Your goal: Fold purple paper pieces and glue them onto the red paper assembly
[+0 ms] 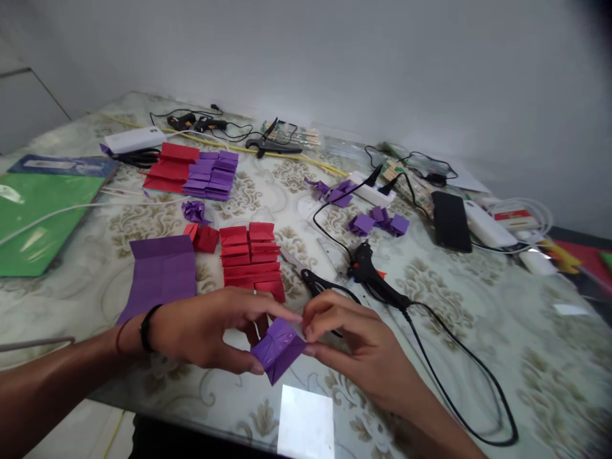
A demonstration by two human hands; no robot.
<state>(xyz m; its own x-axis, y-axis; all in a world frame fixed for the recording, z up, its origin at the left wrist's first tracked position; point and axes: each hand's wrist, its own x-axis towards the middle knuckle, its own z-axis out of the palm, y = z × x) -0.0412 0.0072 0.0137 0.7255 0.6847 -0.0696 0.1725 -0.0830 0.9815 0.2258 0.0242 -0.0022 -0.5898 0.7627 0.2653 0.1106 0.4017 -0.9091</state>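
Note:
A small folded purple paper box [278,352] is held up over the front part of the table. My left hand [217,328] grips its left side, thumb below and fingers behind. My right hand [351,341] pinches its right corner between thumb and fingertips. Shiny streaks, which look like glue, lie across the box's upper face. Behind my hands are folded red paper strips [251,258], and a creased purple sheet [165,271] lies by my left wrist. Black-handled scissors [325,284] are partly hidden behind my right hand. A black glue gun [375,274] rests to their right.
Folded purple pieces [380,221] lie near a white power strip [370,189]. A black phone [451,221] is on the right, green paper [48,217] on the left. Red and purple folded strips [210,175] sit farther back. The glue gun's cord [502,408] loops along the right front.

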